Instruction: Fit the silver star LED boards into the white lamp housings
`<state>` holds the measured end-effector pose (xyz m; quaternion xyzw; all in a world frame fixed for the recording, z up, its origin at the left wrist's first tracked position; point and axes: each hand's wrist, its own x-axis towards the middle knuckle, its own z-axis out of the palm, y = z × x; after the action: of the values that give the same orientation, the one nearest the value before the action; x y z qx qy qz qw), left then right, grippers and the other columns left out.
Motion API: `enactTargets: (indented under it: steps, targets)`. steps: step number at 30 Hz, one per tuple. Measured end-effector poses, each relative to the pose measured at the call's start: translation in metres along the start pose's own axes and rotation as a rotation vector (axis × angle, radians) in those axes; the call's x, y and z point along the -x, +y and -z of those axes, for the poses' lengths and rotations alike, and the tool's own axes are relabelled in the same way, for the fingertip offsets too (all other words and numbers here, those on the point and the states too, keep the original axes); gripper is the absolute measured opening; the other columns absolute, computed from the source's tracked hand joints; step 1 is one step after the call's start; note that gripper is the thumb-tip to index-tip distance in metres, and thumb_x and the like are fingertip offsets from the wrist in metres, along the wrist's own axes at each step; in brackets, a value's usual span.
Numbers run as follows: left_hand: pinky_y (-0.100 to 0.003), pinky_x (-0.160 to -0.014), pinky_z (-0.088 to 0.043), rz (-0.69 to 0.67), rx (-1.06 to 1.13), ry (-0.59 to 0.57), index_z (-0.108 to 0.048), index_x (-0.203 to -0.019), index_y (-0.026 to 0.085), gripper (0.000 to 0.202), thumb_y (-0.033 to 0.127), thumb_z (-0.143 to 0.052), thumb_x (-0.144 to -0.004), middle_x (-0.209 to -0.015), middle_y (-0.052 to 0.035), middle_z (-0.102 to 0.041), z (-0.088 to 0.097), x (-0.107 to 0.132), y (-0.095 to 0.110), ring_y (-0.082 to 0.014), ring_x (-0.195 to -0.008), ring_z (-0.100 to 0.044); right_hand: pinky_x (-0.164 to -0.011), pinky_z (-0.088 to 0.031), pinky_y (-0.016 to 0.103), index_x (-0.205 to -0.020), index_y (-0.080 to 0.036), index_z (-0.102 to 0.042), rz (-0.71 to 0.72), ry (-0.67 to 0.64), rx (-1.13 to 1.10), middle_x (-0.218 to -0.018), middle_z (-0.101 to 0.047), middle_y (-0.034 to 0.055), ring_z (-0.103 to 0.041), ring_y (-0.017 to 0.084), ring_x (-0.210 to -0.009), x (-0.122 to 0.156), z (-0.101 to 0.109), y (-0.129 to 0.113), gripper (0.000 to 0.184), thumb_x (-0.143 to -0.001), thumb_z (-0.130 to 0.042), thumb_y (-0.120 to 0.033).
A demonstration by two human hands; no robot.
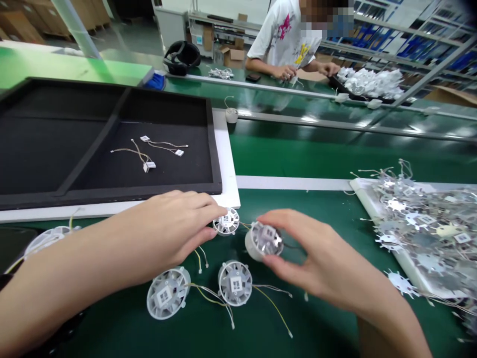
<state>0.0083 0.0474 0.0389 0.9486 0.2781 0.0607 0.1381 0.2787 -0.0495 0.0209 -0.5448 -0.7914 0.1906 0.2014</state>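
Note:
My right hand [320, 258] is closed round a round white lamp housing [263, 241], tilted, with a silver star-shaped plate and a small chip board in it. My left hand [175, 226] pinches the rim of a smaller round white part [227, 221] lying on the green belt just left of that housing. Two more white housings [167, 293] [234, 282] with thin yellow and white wires lie in front of my hands.
A black tray [112, 99] at the left holds a few small wired chip boards [147, 154]. A white board [410, 258] at the right carries several silver star plates. Across the belt a person [286, 40] in a white T-shirt handles white parts. Another white housing [44, 238] lies far left.

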Motion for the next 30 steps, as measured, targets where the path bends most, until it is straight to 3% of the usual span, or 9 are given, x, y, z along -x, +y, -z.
enactTargets:
  steps: [2,4,11,16,18,21,24,27,30]
  targets:
    - [-0.045,-0.083,-0.061,-0.052,-0.034,-0.051,-0.064,-0.133,0.026,0.033,0.035,-0.047,-0.106,-0.131,-0.0075,-0.073,-0.007,0.005,-0.004,-0.0309,-0.107,-0.074,-0.088,-0.063,0.041,-0.132,-0.026,-0.063,0.006,-0.126,0.025,-0.130,-0.073,0.0078,-0.073,0.028,-0.111,0.003,-0.006,-0.007,0.037,-0.095,-0.066,-0.030]
    - [-0.046,-0.089,-0.061,-0.061,-0.037,-0.053,-0.059,-0.139,0.021,0.036,0.032,-0.048,-0.107,-0.140,-0.0118,-0.068,-0.015,0.005,-0.005,-0.0324,-0.116,-0.071,-0.088,-0.063,0.041,-0.135,-0.026,-0.061,-0.005,-0.167,0.038,-0.133,-0.071,0.0083,-0.072,0.028,-0.112,0.005,-0.013,-0.008,0.038,-0.097,-0.065,-0.030]
    - [-0.042,-0.096,-0.059,-0.036,0.079,-0.130,-0.058,-0.141,0.018,0.036,0.020,-0.046,-0.107,-0.138,-0.0138,-0.066,-0.035,-0.006,0.004,-0.0312,-0.121,-0.069,-0.093,-0.063,0.047,-0.139,-0.026,-0.056,-0.087,-0.180,0.091,-0.138,-0.068,0.0087,-0.069,0.029,-0.120,0.014,-0.015,-0.005,0.040,-0.099,-0.060,-0.026]
    - [-0.036,-0.083,-0.062,-0.039,0.150,-0.156,-0.055,-0.144,0.022,0.038,0.028,-0.052,-0.106,-0.141,-0.0133,-0.065,-0.030,0.009,0.015,-0.0302,-0.113,-0.074,-0.099,-0.062,0.047,-0.145,-0.029,-0.050,-0.141,-0.114,0.042,-0.143,-0.065,0.0099,-0.067,0.029,-0.127,0.029,-0.026,-0.010,0.045,-0.102,-0.058,-0.041]
    - [-0.034,-0.076,-0.063,-0.050,0.164,-0.190,-0.053,-0.147,0.024,0.046,0.032,-0.062,-0.102,-0.147,-0.0122,-0.062,-0.025,0.016,0.017,-0.0297,-0.106,-0.077,-0.103,-0.060,0.053,-0.152,-0.029,-0.042,-0.105,-0.045,0.098,-0.155,-0.056,0.0145,-0.060,0.035,-0.137,0.034,-0.035,-0.014,0.066,-0.096,-0.065,-0.056]
    - [-0.030,-0.080,-0.064,-0.057,0.245,-0.211,-0.048,-0.152,0.032,0.054,0.031,-0.065,-0.101,-0.152,-0.0048,-0.061,-0.021,0.022,0.014,-0.0258,-0.110,-0.077,-0.106,-0.055,0.065,-0.165,-0.026,-0.024,0.013,-0.033,0.220,-0.167,-0.036,0.0236,-0.041,0.048,-0.150,0.032,-0.050,-0.023,0.119,-0.072,-0.079,-0.077]
    - [-0.033,-0.094,-0.062,0.009,0.244,-0.113,-0.053,-0.149,0.032,0.043,0.032,-0.051,-0.106,-0.144,-0.0009,-0.068,-0.019,0.024,0.001,-0.0246,-0.122,-0.072,-0.102,-0.055,0.069,-0.167,-0.018,-0.025,0.082,-0.152,0.299,-0.168,-0.028,0.0303,-0.034,0.054,-0.151,0.019,-0.059,-0.032,0.137,-0.060,-0.080,-0.085]
    - [-0.040,-0.099,-0.060,0.086,0.168,0.028,-0.061,-0.142,0.028,0.041,0.042,-0.044,-0.108,-0.139,-0.0026,-0.071,-0.016,0.030,-0.017,-0.0288,-0.122,-0.071,-0.096,-0.058,0.068,-0.165,-0.016,-0.032,0.042,-0.220,0.328,-0.167,-0.029,0.0313,-0.040,0.054,-0.148,0.006,-0.064,-0.039,0.134,-0.063,-0.069,-0.093]
    - [-0.041,-0.098,-0.059,0.131,0.147,0.101,-0.062,-0.138,0.036,0.039,0.053,-0.045,-0.107,-0.133,0.0036,-0.074,-0.014,0.045,-0.028,-0.0290,-0.114,-0.074,-0.090,-0.060,0.066,-0.162,-0.017,-0.039,0.001,-0.189,0.343,-0.164,-0.037,0.0300,-0.048,0.054,-0.143,0.001,-0.068,-0.042,0.125,-0.068,-0.059,-0.097]
